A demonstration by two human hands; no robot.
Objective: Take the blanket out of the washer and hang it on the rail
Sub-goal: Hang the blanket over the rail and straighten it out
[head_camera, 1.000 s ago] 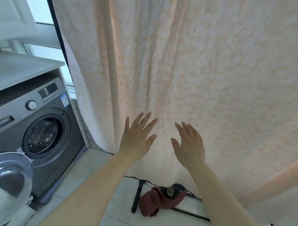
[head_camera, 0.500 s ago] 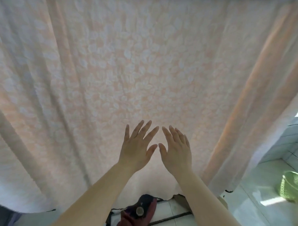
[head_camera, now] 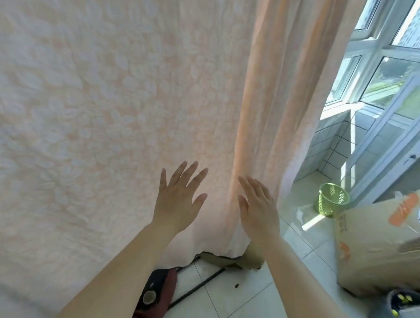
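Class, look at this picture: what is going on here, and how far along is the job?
A person stands facing a pale peach blanket that already hangs down in front of them; the rail itself is out of view above. Both hands are raised with straight, spread fingers: the left hand is at the flat panel and the right hand at a vertical fold, as if smoothing it. Neither has a grip on the cloth. A green basket stands on the tiled floor by the window.

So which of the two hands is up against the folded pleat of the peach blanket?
The right hand: its straight fingers lie along the bunched vertical fold of the peach textured blanket. The left hand is spread over the flat stretch beside it.
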